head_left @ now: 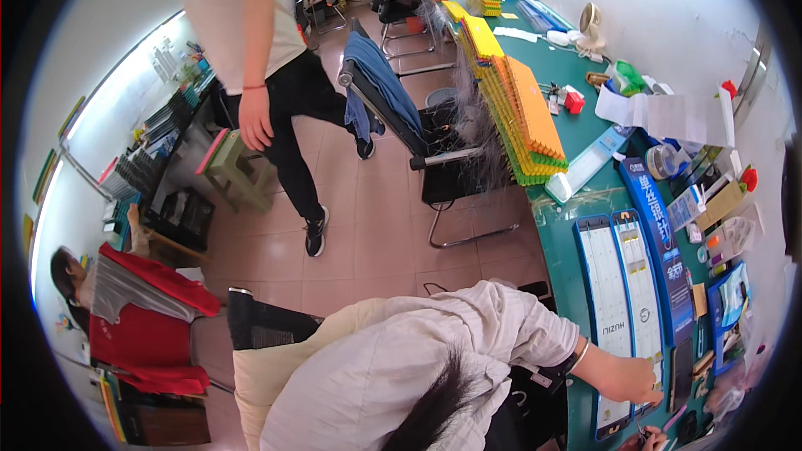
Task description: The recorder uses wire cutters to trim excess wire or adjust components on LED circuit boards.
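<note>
My left arm, in a pale beige sleeve with a bracelet at the wrist, reaches over the green worktable on the right. My left hand rests with curled fingers on the lower part of a long blue-edged white board; what its fingertips pinch is too small to make out. A second such board lies alongside, partly under my wrist. Close by at the lower edge, my right hand is mostly cut off, its fingers around a slim pink tool. A thin metal piece shows beside these fingers.
A blue printed box lies past the boards, near small jars and papers. Stacked yellow and orange trays with fine hair-like strands line the table edge. An office chair stands beyond. One person stands in the aisle; others sit nearby.
</note>
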`<state>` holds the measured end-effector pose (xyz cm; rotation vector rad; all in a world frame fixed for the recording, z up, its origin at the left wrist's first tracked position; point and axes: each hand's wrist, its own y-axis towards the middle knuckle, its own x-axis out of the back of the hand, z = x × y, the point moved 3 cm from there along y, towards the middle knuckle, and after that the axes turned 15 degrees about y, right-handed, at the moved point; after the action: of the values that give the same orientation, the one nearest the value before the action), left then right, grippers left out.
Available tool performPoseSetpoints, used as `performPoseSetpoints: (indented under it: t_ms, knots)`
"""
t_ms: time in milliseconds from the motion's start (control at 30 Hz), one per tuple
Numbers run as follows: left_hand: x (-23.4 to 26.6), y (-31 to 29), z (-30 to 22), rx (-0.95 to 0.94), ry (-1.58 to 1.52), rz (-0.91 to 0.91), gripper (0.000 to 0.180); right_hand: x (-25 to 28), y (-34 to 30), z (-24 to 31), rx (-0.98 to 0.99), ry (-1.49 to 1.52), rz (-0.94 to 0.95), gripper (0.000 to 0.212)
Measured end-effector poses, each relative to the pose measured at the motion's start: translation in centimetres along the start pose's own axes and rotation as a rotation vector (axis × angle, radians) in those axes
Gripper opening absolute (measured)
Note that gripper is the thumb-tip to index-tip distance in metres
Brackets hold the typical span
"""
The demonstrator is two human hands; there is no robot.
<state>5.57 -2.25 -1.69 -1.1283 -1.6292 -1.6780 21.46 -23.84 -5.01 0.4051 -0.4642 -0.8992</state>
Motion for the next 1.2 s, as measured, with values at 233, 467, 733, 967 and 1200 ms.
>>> performPoseSetpoints:
  t_ms: [233, 467, 733, 967, 1200]
  knots:
    - [3.7, -0.6, 0.9, 0.046, -0.131, -0.184, 0.019, -3.7, -0.3, 3.1, -0.440, 0.748, -0.260, 0.011]
    - [3.6, -1.5, 2.0, 0.198, -0.423, 0.110, 0.048, -5.8, -1.6, 8.1, -0.382, 0.658, -0.116, 0.022]
    - [3.4, -0.9, 1.2, 0.176, -0.385, 0.116, 0.055, -6.2, -3.0, 7.7, -0.387, 0.626, -0.116, 0.028]
    - [3.2, -1.0, 1.1, 0.127, -0.296, 0.189, 0.053, -7.3, -2.0, 7.6, -0.335, 0.531, -0.022, 0.035]
    - [2.7, -0.9, 0.8, 0.077, -0.282, 0.152, 0.056, -7.0, -2.2, 7.3, -0.329, 0.534, -0.030, 0.034]
